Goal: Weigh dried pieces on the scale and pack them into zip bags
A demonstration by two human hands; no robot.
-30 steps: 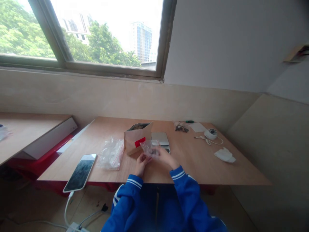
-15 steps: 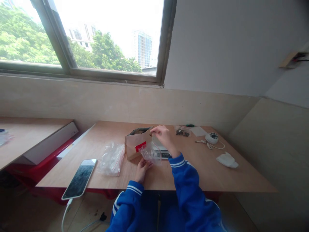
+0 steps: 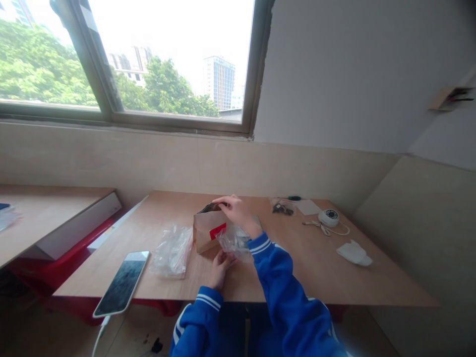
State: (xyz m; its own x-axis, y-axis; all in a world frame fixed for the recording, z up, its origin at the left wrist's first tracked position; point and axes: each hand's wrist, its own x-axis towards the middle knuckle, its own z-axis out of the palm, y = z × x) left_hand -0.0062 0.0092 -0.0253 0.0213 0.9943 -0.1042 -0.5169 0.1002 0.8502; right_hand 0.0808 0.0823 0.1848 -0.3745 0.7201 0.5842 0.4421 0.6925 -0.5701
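A brown paper bag (image 3: 204, 233) with a red label stands on the table, its dark-lined mouth open at the top. My right hand (image 3: 238, 212) is over that mouth, fingers reaching to the opening with thumb and forefinger a little apart; the rim partly hides the tips. Low in front of the bag, my left hand (image 3: 221, 267) pinches a clear zip bag (image 3: 237, 244) by its lower left part. A flat pale item behind the zip bag is mostly covered by my right arm. Left of the paper bag lies a pile of clear zip bags (image 3: 171, 252).
A phone (image 3: 122, 282) with a charging cable overhangs the table's front left edge. Toward the right are a bag of small dark parts (image 3: 283, 207), a green-handled tool (image 3: 294, 198), white paper (image 3: 308, 207), a white dome camera (image 3: 328, 217) with cable and a crumpled white wrapper (image 3: 354, 253).
My right hand has moved left, from the paper bag's right rim to over its mouth. The left hand still holds the zip bag. The view has tilted up slightly.
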